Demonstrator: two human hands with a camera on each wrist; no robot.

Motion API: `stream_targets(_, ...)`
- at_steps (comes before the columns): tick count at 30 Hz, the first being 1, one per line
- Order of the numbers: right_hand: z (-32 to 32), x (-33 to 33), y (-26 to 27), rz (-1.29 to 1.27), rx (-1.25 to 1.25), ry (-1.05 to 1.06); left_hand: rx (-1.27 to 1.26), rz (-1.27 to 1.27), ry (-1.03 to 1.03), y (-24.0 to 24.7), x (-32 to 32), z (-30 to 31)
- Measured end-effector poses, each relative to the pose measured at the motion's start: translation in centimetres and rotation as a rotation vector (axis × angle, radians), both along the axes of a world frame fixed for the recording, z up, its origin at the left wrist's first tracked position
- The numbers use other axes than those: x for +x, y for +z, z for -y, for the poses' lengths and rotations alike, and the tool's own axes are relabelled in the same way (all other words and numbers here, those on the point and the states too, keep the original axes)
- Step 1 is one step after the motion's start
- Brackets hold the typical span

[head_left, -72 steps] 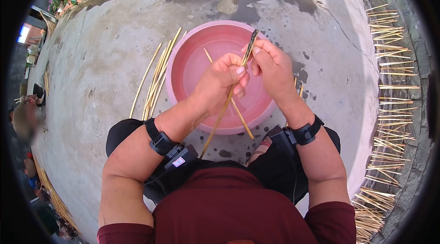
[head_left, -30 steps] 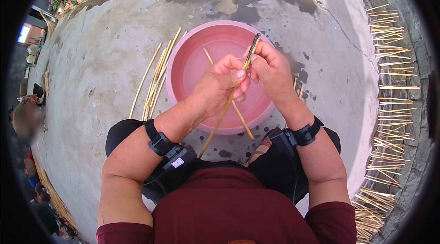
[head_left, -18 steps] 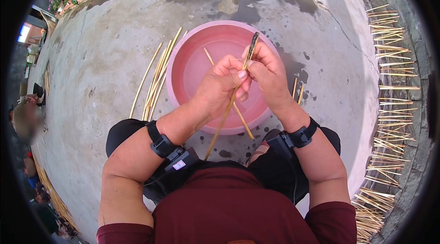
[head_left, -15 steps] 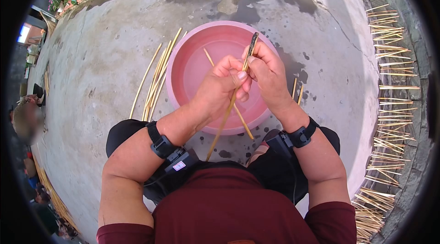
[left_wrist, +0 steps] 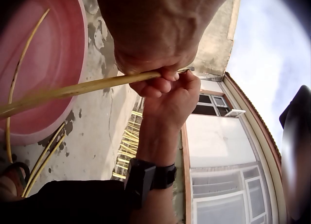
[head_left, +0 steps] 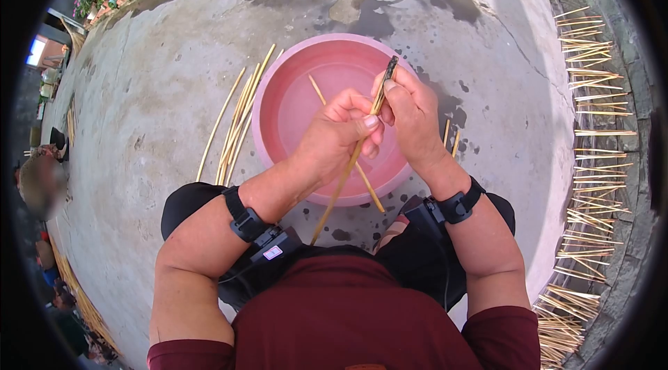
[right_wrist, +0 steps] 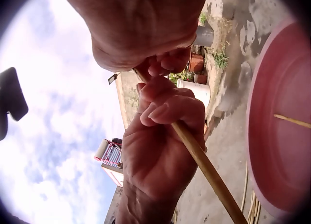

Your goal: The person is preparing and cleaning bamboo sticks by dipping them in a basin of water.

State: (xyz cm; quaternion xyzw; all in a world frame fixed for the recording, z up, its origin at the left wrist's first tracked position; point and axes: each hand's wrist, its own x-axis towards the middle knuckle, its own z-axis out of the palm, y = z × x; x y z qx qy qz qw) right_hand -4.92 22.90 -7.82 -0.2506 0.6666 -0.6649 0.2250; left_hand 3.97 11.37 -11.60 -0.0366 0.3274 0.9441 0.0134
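Over the pink basin (head_left: 267, 116) both hands hold one thin yellow stalk (head_left: 339, 182) whose upper end is dark (head_left: 391, 67). My left hand (head_left: 334, 132) grips it a little below that end, thumb laid along it. The right hand (head_left: 415, 111) pinches it just above, thumb and fingertips right at the dark part. From the left hand the stalk slants down towards the lap. In the right wrist view the left hand's fingers (right_wrist: 180, 110) curl round the stalk (right_wrist: 209, 170). The dark end is small in the left wrist view, beside the right hand (left_wrist: 170, 100).
A second stalk (head_left: 371, 189) leans across the basin. Several stalks (head_left: 240, 119) lie on the concrete left of it, and two (head_left: 456, 142) on the right. Rows of stalks (head_left: 600, 161) line the stone edge at far right. Another person (head_left: 43, 179) is at far left.
The stalk's dark end has tipped slightly right and down. The right hand's thumb has shifted a little up along it. The left hand keeps its grip, moving only slightly.
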Motion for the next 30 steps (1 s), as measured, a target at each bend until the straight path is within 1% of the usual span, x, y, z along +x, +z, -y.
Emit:
stream_targets(4, -0.1, -0.3, 0.0, 0.035, 0.032, 0.002, -0.066, 0.036, 0.052, 0.1, 0.0, -0.5)
stream_targets(7, 0.2, 0.2, 0.1, 0.015, -0.094, 0.036, -0.103, 0.014, 0.062, 0.0, -0.1, -0.1)
stream_targets(10, 0.1, 0.2, -0.3, -0.012, -0.108, 0.006, -0.077, 0.022, -0.014, 0.4, 0.0, 0.2)
stream_targets(13, 0.1, 0.2, -0.1, 0.043, -0.139, -0.028, -0.076, 0.047, -0.041, 1.0, 0.1, 0.1)
stream_targets(16, -0.4, -0.1, 1.1, 0.049, -0.054, -0.005, -0.049, 0.002, -0.084, 0.3, 0.1, 0.2)
stream_targets(22, -0.4, -0.4, 1.6, 0.120, 0.001, -0.041, -0.038, 0.000, -0.081, -0.1, 0.1, 0.0)
stream_targets(25, -0.4, -0.4, 1.6, 0.129, 0.004, -0.013, -0.022, -0.023, -0.070, -0.3, 0.1, -0.1)
stream_targets(28, -0.2, -0.1, 0.7, 0.101, -0.119, 0.016, -0.052, -0.015, -0.060, -0.2, 0.1, 0.3)
stream_targets(30, -0.3, -0.1, 0.7, 0.094, -0.095, 0.028, -0.050, -0.012, -0.069, -0.4, 0.2, 0.3)
